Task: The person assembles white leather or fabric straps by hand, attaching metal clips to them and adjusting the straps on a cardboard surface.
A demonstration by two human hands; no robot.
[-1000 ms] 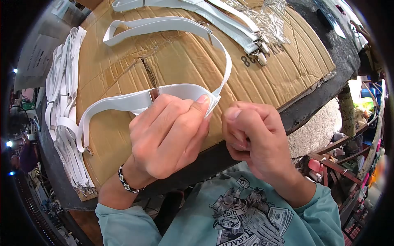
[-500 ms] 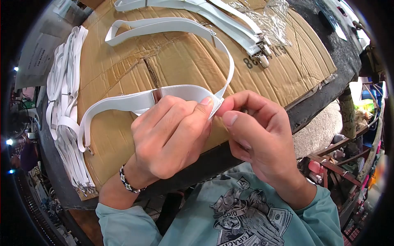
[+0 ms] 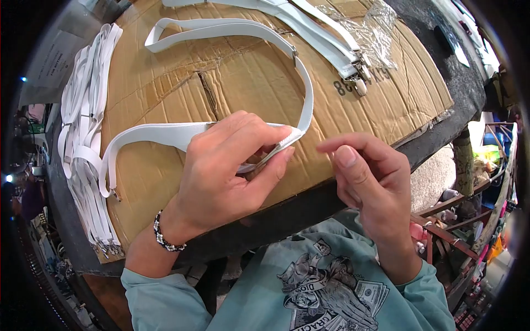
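White elastic suspenders (image 3: 165,132) curve across the cardboard in a long loop, with a small metal slider on the upper strap. My left hand (image 3: 234,165) pinches a folded joint of these straps between thumb and fingers. A strap runs up from that pinch, and another goes left to a metal clip (image 3: 116,195). To the right, apart from the strap, is my right hand (image 3: 370,185). Its index finger points out, the thumb stands off it, and the other fingers are curled; I see nothing held.
A bundle of white suspenders (image 3: 88,127) with metal clips lies along the left edge. Another white pair (image 3: 309,27) and crinkled clear plastic (image 3: 378,36) are at the back. Flattened cardboard (image 3: 165,88) covers the dark table (image 3: 436,129). A metal frame (image 3: 452,234) stands right.
My right hand has let go of the strap joint and drawn away to the right. My left hand has turned, its thumb now below the fold.
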